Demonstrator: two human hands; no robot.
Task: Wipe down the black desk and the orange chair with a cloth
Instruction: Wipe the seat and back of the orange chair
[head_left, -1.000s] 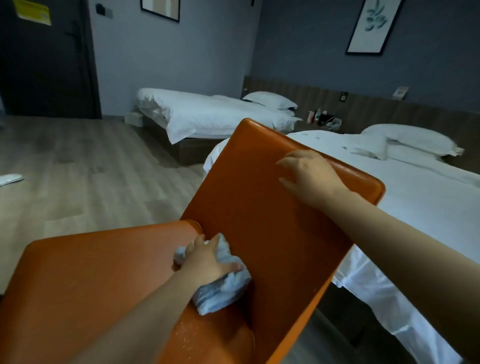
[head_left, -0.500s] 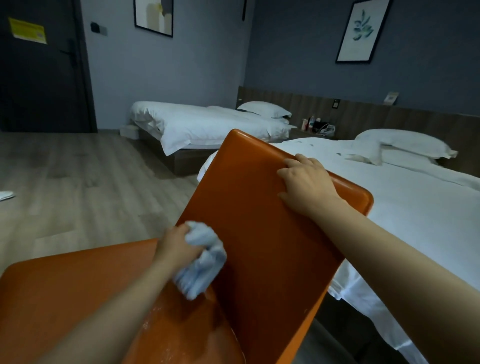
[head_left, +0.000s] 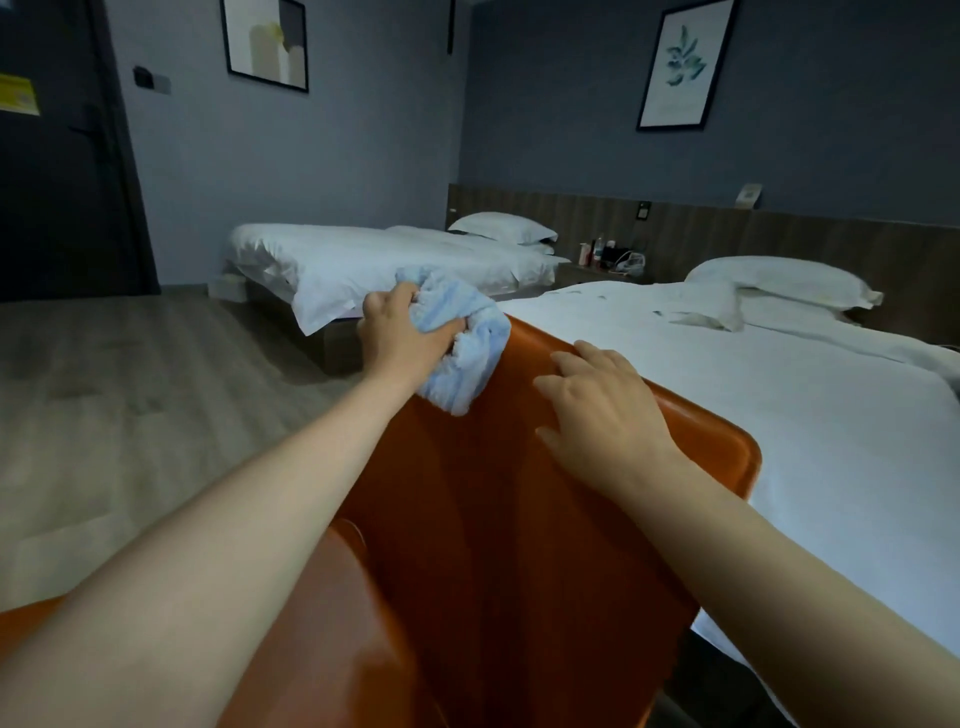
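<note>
left hand raised cloth to chair top corner.

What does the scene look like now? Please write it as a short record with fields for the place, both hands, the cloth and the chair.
place: bedroom with a near bed, a far bed and a wood floor
left hand: grips the cloth at the top left corner of the chair back
right hand: open, rests on the chair back near its top edge
cloth: light blue, bunched
orange chair: backrest and part of seat visible
black desk: not in view
</note>
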